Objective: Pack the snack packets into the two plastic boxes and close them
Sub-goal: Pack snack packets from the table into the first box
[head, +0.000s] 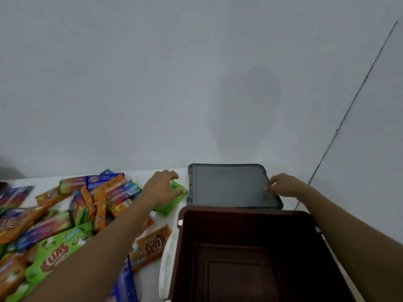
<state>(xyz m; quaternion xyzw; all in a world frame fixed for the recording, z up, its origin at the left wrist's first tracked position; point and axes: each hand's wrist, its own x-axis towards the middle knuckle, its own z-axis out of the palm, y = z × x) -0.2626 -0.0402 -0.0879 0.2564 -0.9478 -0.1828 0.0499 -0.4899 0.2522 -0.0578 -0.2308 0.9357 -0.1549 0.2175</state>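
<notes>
Snack packets (52,256) heaped on worktop (144,277) left of empty brown box (239,211) look light, crinkly, slippery (grab mid-body, not seams); left hand (161,188) grips green packet (174,199), right hand (285,185) pinches grey lid (229,186) edge.

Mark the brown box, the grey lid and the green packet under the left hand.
brown box (246,227): head view, far inner wall.
grey lid (229,186): head view, flat centre panel.
green packet (171,204): head view, near end.

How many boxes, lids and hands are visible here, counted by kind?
Dark brown open plastic box: 1
Grey rectangular plastic lid: 1
Bare hands, left hand and right hand: 2
Total: 4
Overlapping snack packets: too many to count.
</notes>
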